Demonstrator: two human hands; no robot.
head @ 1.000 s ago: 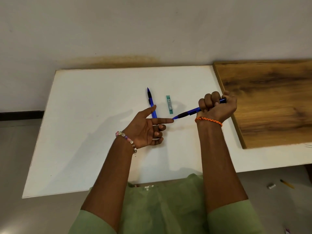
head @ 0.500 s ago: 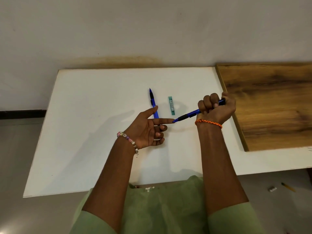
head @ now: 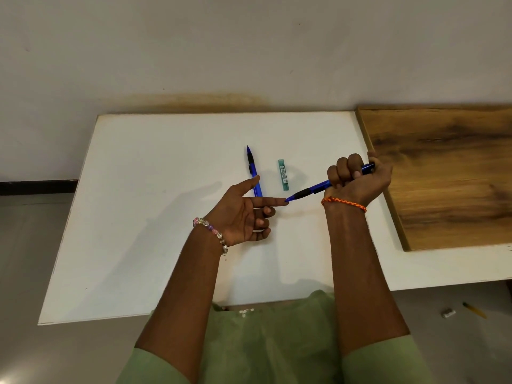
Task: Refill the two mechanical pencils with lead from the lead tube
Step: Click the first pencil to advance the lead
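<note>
Hardly anything has moved over the last second: both hands hold nearly the same pose, the right fist only settling a touch lower and nearer the body, the pencil tip still against the left forefinger.

Nearest to me, the person's green sleeves (head: 277, 347) and two forearms reach out over the white bench (head: 144, 217). The left hand (head: 243, 214), with a beaded bracelet (head: 212, 231) at the wrist, lies palm up, thumb raised and forefinger stretched straight toward the right, while its other fingers (head: 263, 221) curl loosely and hold nothing. That straight forefinger seems to serve as a stop or a test pad.

The right hand (head: 357, 180), an orange braided thread (head: 343, 202) round its wrist, is clenched about the barrel of a blue mechanical pencil with a black grip (head: 310, 191). The thumb sits at the pencil's back end, probably on the push button, though the fist hides the contact. The pencil slants down and leftward, its tip touching the left forefinger's end. My guess is that lead is being clicked out or pushed back in there; no lead is visible at this size.

Further out, the second blue mechanical pencil (head: 253, 170) lies on the bench, tip pointing away, its near end hidden behind the left thumb. Just beside it, apart from both pencils, lies the small green lead tube (head: 283, 174), untouched.

Beyond the right fist, a brown wooden board (head: 448, 176) rests on the bench's right end.
</note>
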